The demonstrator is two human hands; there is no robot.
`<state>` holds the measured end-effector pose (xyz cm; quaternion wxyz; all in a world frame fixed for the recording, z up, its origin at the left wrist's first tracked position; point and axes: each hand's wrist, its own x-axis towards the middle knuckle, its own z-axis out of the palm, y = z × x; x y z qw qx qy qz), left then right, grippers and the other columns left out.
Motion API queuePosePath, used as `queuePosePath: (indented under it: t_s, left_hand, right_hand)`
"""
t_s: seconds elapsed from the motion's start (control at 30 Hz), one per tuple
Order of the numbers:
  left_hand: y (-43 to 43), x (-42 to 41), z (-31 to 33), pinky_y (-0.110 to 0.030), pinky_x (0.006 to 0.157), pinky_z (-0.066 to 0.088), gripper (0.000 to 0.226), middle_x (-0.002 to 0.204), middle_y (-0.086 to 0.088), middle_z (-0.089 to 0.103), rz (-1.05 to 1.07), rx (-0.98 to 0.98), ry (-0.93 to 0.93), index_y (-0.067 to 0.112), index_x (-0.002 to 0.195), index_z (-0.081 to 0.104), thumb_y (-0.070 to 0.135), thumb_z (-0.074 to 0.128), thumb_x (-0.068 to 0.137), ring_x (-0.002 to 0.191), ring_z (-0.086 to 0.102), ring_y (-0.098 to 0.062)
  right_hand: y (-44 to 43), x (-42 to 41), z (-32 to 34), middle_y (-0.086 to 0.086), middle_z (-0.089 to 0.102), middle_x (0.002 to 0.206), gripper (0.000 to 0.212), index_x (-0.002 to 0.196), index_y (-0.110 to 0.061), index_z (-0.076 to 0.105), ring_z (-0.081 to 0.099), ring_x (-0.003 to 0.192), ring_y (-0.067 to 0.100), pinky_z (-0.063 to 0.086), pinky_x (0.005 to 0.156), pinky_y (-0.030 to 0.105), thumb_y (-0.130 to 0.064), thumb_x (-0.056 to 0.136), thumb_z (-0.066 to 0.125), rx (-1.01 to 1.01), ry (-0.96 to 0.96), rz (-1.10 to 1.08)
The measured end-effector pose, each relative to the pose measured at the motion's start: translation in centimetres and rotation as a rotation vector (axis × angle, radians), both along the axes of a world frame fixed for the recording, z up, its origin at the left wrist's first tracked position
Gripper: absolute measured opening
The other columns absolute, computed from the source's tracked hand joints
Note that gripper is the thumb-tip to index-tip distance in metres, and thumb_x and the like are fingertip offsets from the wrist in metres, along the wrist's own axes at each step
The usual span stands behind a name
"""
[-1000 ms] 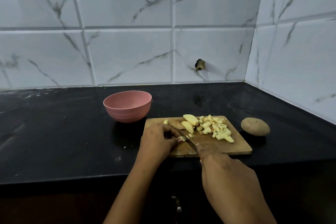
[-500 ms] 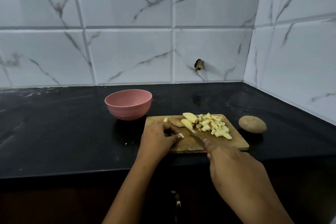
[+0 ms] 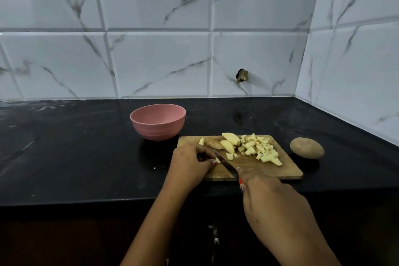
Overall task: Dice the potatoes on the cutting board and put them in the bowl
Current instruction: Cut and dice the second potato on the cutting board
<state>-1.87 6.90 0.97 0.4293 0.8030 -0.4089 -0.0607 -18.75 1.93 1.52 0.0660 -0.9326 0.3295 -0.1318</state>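
A wooden cutting board (image 3: 280,170) lies on the black counter. On it are a pile of diced potato (image 3: 261,149) and a few potato wedges (image 3: 230,142). My left hand (image 3: 190,164) curls over a small potato piece (image 3: 217,160) at the board's left end, pinching it. My right hand (image 3: 272,203) grips a knife (image 3: 224,163) whose blade rests against that piece. A pink bowl (image 3: 158,121) stands behind the board to the left; its inside is hidden from here.
A whole unpeeled potato (image 3: 307,148) lies on the counter right of the board. White marble tiles close off the back and right side. The counter's front edge runs just below the board.
My right hand and the knife shifted slightly along the potato piece between cuts. My left hand has stayed on the piece.
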Motion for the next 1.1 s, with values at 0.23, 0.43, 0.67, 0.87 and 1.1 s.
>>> queuePosePath:
  t_s: [0.23,0.43,0.67,0.87,1.1]
  left_hand:
    - [-0.2,0.1,0.0,-0.008,0.062,0.041,0.008,0.080,0.017,0.056,0.002,0.017,0.001,0.028,0.079,0.071,0.022,0.073,0.082,0.075,0.054,-0.002]
    - [-0.3,-0.1,0.1,-0.010,0.060,0.040,0.016,0.080,0.016,0.055,0.010,0.046,-0.003,0.032,0.073,0.064,0.023,0.072,0.083,0.073,0.052,-0.002]
    - [-0.4,0.2,0.0,-0.011,0.061,0.037,0.008,0.081,0.014,0.063,-0.041,0.073,-0.013,0.024,0.090,0.073,0.025,0.073,0.082,0.070,0.054,0.001]
    - [-1.7,-0.9,-0.2,-0.013,0.067,0.043,0.007,0.083,0.015,0.064,-0.024,0.052,-0.055,0.026,0.090,0.072,0.026,0.072,0.083,0.076,0.057,0.001]
    - [-4.4,-2.3,-0.2,-0.016,0.075,0.047,0.011,0.083,0.010,0.069,-0.059,-0.053,-0.001,0.024,0.085,0.071,0.013,0.071,0.083,0.081,0.062,0.000]
  right_hand:
    - [0.0,1.3,0.4,-0.008,0.041,0.082,0.039,0.140,-0.029,0.037,0.045,0.071,0.008,0.029,0.049,0.018,-0.023,0.101,0.043,-0.055,0.086,0.022]
    - [-0.2,0.4,0.9,-0.009,0.039,0.083,0.038,0.137,-0.031,0.037,0.043,0.067,0.006,0.032,0.052,0.019,-0.025,0.100,0.044,-0.001,0.109,0.028]
    - [-2.0,-2.4,0.5,-0.011,0.061,0.103,0.027,0.123,-0.035,0.057,0.059,0.083,0.005,0.052,0.075,0.027,-0.037,0.101,0.041,0.288,-0.092,-0.052]
    - [-3.5,-4.7,0.6,-0.004,0.059,0.071,0.030,0.127,-0.033,0.057,0.051,0.056,0.007,0.041,0.052,0.022,-0.028,0.101,0.044,0.410,-0.294,-0.067]
    - [-2.2,-4.8,0.6,-0.008,0.061,0.079,0.034,0.134,-0.038,0.050,0.057,0.062,0.007,0.045,0.056,0.020,-0.032,0.101,0.041,0.355,-0.300,-0.096]
